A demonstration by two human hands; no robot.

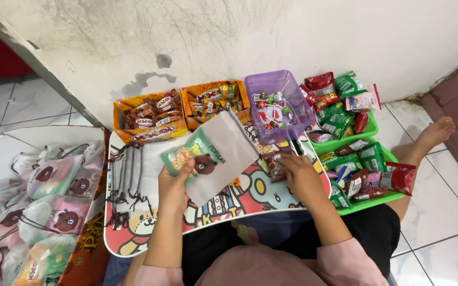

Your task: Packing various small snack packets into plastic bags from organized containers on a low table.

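1. A grey translucent drawstring pouch [219, 153] with a brown bear print is gripped by the left hand [175, 185], fingers closed on its lower left edge; it is held tilted above the cartoon-printed lap table [250, 198].
2. A green snack packet [182, 154] is seen at the pouch's left side, just above the left thumb. Whether it sits inside the pouch or behind it cannot be told.
3. The right hand [299, 175] is laid palm-down on the table, fingers curled over a small dark wrapped sweet [274, 165]. The fingertips are partly hidden, so a firm grip cannot be confirmed.
4. Behind the table, against the wall: two orange cardboard boxes [149, 119] of wrapped sweets and a purple plastic basket [278, 103] of small candies. The basket's lower left corner is covered by the pouch.
5. To the right: two green trays [369, 201] piled with red and green snack packets; individual packets are hard to separate.
6. A bundle of dark drawstring cords [125, 182] is laid on the table's left part.
7. To the left: filled bear-print pouches [54, 204] heaped on a board, cut off by the frame edge.
8. A bare foot [434, 132] is seen on the floor tiles at right; the leg is partly hidden by the trays.
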